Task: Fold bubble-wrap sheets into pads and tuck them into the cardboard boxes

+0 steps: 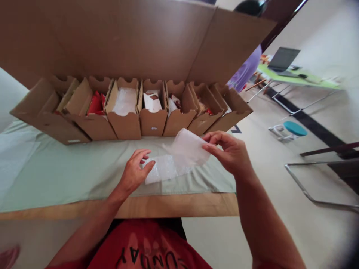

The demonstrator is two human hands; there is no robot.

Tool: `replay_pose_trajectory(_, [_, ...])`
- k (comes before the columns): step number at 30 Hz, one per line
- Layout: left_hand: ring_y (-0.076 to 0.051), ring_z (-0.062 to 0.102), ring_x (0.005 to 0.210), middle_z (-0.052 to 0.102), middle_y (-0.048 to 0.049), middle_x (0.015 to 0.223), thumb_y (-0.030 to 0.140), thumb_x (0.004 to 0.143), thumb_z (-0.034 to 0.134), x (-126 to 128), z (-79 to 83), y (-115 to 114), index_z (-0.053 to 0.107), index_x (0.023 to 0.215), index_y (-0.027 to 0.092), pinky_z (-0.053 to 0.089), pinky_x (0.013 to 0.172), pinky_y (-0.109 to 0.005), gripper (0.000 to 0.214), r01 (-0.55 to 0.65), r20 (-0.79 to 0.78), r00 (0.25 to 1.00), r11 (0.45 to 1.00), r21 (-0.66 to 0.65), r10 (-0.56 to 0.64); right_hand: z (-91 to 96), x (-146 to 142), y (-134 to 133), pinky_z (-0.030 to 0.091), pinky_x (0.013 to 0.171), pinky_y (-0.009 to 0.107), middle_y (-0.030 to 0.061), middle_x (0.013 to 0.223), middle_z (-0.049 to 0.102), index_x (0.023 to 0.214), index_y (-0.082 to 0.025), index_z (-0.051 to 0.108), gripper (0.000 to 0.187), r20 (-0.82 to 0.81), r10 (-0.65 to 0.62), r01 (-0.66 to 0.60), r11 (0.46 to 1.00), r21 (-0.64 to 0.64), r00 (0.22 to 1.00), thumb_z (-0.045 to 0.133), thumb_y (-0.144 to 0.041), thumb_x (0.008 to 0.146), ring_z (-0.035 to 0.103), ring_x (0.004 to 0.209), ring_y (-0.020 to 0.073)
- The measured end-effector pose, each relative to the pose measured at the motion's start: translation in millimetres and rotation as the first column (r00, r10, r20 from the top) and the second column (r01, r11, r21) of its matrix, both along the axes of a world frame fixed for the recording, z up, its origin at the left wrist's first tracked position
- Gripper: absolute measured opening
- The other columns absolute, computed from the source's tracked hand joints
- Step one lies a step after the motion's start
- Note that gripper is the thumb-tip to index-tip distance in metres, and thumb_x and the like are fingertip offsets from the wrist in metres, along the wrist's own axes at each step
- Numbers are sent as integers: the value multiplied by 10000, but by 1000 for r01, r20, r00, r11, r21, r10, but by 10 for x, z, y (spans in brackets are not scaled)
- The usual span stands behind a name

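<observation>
A sheet of clear bubble wrap lies across the pale green cloth on the table, its right end lifted. My right hand pinches that raised end between thumb and fingers. My left hand rests with curled fingers on the near left end of the wrap, pressing it against the cloth. Just beyond the wrap stands a row of small brown cardboard boxes, open at the top.
Some boxes hold red packets, white wrap or a white carton. A large cardboard flap rises behind them. To the right are a chair frame, a teal stool, a green table with a laptop, and a person in purple.
</observation>
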State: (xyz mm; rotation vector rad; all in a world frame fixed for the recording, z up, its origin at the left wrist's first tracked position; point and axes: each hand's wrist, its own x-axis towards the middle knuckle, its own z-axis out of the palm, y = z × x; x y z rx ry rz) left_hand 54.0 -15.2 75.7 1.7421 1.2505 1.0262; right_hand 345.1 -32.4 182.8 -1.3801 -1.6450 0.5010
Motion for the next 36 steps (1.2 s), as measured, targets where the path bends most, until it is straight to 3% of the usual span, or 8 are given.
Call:
replay_pose_trajectory(5, [-212,681,982,687,-102,1145,498,917,553,-123,-21,-98,670,1196,163,578,863,-365,451,2,5,1000,988,-157,-1,-354,-326,-224,494,677,320,23,840,692,668,-247,535,297,44,-52,48,994,98,998,766,-352,822,615,738,173])
replay_pose_trajectory(10, [-258,631,1169,654,-115,1285,468,891,618,-80,-119,-135,635,1279,185,535,993,-416,481,-7,-57,998,996,-90,2,-451,-527,-230,500,658,305,27,834,682,703,-250,529,281,-235,-164,196,973,119,958,748,-381,822,628,779,182])
replay_pose_trajectory(13, [-273,589,1241,641,-113,1335,384,890,640,-22,-151,-96,642,1280,191,484,1078,-449,435,25,-190,981,1000,14,-21,-556,-500,-173,502,687,285,27,870,679,704,-240,534,319,-447,-234,329,933,147,863,795,-412,766,633,834,174])
replay_pose_trajectory(16, [-299,565,1247,656,-111,1316,295,874,659,95,-179,-23,683,1229,193,450,1104,-478,370,133,-386,918,988,77,-94,-758,-310,-144,472,624,226,-22,773,620,683,-227,498,410,-685,-314,454,891,27,657,844,-446,679,575,697,114])
replay_pose_trajectory(19, [-333,543,1240,649,-131,1306,256,847,688,254,-235,70,701,1201,187,454,1066,-485,360,231,-557,812,972,30,-175,-1022,-76,-187,436,525,202,-67,659,534,694,-230,481,444,-767,-425,434,875,-213,481,851,-465,618,489,562,89])
replay_pose_trajectory(24, [-348,533,1196,660,-154,1214,226,853,680,341,-361,213,694,1160,180,433,1031,-504,312,174,-686,717,985,-1,-127,-1418,-6,-279,464,505,242,-66,619,550,693,-237,490,439,-746,-482,266,876,-402,459,839,-482,589,507,536,116])
replay_pose_trajectory(32, [-267,596,1194,679,-106,1237,80,775,592,271,-319,388,667,888,202,449,1067,-419,182,231,-489,841,971,-64,-232,-1639,-314,-291,398,518,225,-72,544,526,621,-220,540,481,-731,-478,227,877,-423,486,897,-532,541,434,512,91])
replay_pose_trajectory(36, [-255,600,1285,675,-101,1332,158,780,559,-140,-182,487,612,777,210,405,1144,-443,75,327,-201,915,934,-141,-351,-1540,-267,-344,356,475,212,-70,555,535,624,-211,535,523,-738,-485,206,873,-443,470,920,-548,515,431,498,84])
